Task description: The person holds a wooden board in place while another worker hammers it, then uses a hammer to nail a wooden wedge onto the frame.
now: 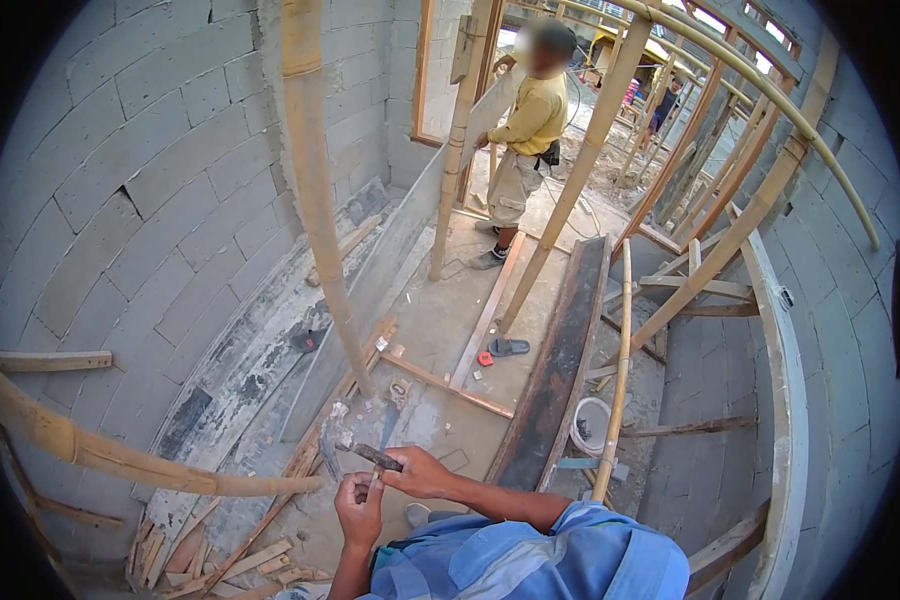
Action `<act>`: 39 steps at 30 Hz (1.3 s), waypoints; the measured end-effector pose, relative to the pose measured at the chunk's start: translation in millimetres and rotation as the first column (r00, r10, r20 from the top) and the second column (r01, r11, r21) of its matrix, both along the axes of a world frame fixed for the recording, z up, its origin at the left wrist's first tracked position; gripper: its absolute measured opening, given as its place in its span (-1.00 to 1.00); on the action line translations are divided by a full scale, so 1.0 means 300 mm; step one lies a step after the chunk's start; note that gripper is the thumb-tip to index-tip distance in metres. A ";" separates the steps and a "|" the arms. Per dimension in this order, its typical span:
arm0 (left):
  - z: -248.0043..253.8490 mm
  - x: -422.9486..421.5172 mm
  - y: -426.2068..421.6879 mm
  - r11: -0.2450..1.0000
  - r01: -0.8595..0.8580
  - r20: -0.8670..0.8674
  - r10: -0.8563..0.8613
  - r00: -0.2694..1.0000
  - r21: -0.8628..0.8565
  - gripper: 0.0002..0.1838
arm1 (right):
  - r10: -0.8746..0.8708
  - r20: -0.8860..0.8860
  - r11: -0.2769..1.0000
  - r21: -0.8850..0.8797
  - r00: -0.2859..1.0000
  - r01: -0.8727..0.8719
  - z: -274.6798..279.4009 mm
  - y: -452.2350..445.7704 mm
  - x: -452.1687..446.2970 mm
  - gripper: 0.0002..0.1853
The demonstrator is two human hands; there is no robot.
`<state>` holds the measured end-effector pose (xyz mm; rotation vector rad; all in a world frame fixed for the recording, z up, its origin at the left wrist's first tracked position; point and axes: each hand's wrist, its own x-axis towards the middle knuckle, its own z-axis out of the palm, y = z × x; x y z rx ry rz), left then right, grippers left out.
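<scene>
My right hand [420,472] is closed round the dark handle of a hammer [375,455], whose head points up and left. Just below and left of it, my left hand [360,505] has its fingers pinched together, close to the hammer handle; what they hold, if anything, is too small to make out. Both hands are in front of my blue shirt, above the concrete floor. A handsaw [398,393] lies on the floor beyond the hands.
Bamboo poles [322,180] stand around the floor. A co-worker [530,120] in a yellow shirt holds a long board [395,250]. A white bucket [592,425], a slipper [508,347], a red tape measure [485,358] and scrap wood [260,560] lie about.
</scene>
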<state>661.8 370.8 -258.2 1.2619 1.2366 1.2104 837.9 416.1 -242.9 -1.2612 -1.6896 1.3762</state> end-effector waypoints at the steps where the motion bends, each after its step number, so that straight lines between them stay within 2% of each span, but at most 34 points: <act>1: -0.003 -0.003 0.002 1.000 0.005 -0.018 -0.005 1.000 0.013 -0.88 | 0.003 0.023 1.000 0.007 1.000 -0.003 -0.002 0.003 -0.001 -0.78; 8: 0.010 -0.020 0.018 0.978 -0.006 -0.249 0.060 0.967 0.209 -0.89 | 0.036 0.082 0.999 0.019 0.996 -0.038 -0.010 0.012 -0.009 -0.76; 11: -0.001 -0.022 0.022 0.979 -0.013 -0.240 0.062 0.969 0.202 -0.89 | 0.037 0.056 0.999 0.034 0.998 -0.039 -0.029 0.015 -0.012 -0.77; 14: -0.020 -0.020 0.027 0.988 -0.034 -0.159 0.057 0.986 0.148 -0.88 | -0.001 0.046 1.000 0.001 0.999 0.001 0.002 0.011 -0.016 -0.79; 17: -0.025 -0.015 0.028 0.996 -0.043 -0.045 0.046 0.998 0.078 -0.89 | -0.026 -0.033 1.000 -0.004 0.999 0.026 -0.018 0.006 -0.024 -0.80; 20: -0.021 -0.013 0.032 0.998 -0.036 -0.033 0.038 0.999 0.046 -0.87 | -0.095 -0.086 0.995 -0.013 0.992 0.095 -0.020 -0.003 -0.038 -0.79; 29: 0.010 -0.030 0.026 0.966 0.016 -0.300 0.064 0.952 0.258 -0.87 | -0.085 -0.082 0.996 -0.031 0.993 0.082 -0.027 -0.010 -0.033 -0.78; 35: 0.032 -0.049 0.009 0.953 0.011 -0.366 0.106 0.925 0.303 -0.85 | -0.040 -0.129 0.996 -0.081 0.991 0.030 -0.004 -0.009 -0.049 -0.80; 39: 0.042 -0.058 0.000 0.947 0.005 -0.405 0.133 0.905 0.323 -0.85 | -0.031 -0.111 0.999 -0.034 0.993 0.028 -0.021 -0.011 -0.063 -0.76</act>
